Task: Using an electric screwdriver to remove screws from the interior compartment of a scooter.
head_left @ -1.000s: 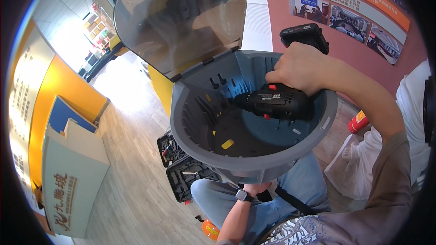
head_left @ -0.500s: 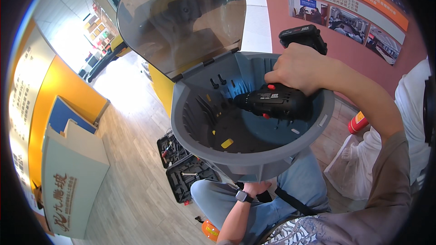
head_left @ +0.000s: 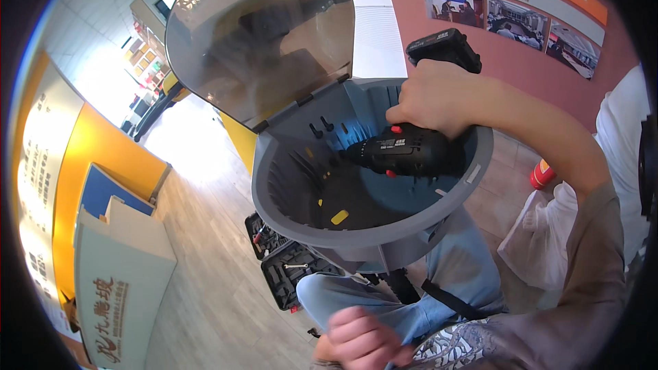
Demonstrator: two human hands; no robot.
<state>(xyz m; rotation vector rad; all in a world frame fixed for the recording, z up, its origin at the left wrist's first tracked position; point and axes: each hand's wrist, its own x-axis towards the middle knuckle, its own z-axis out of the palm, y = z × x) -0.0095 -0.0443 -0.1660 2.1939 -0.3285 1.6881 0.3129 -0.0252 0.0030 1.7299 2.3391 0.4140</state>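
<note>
My right hand (head_left: 439,96) is closed round the grip of a black cordless drill (head_left: 401,151) with red buttons. The drill is upside down, its battery (head_left: 444,49) above my hand. Its body lies inside a round grey tub (head_left: 370,236), chuck pointing left to the inner wall, where a bluish light shines. A tinted see-through lid (head_left: 264,34) stands open on the tub's hinges. Near my body, below the tub, my left hand (head_left: 360,339) has its fingers curled; what they hold, if anything, is hidden.
An open black tool case (head_left: 291,274) with a wrench lies on the floor left of my knee (head_left: 336,298). A red fire extinguisher (head_left: 542,175) and a person in white clothing (head_left: 541,226) are at the right. A pale counter (head_left: 127,260) stands far left.
My left hand has come back from under the tub toward my body. My right hand keeps the drill at the same place in the tub; the whole view has shifted slightly.
</note>
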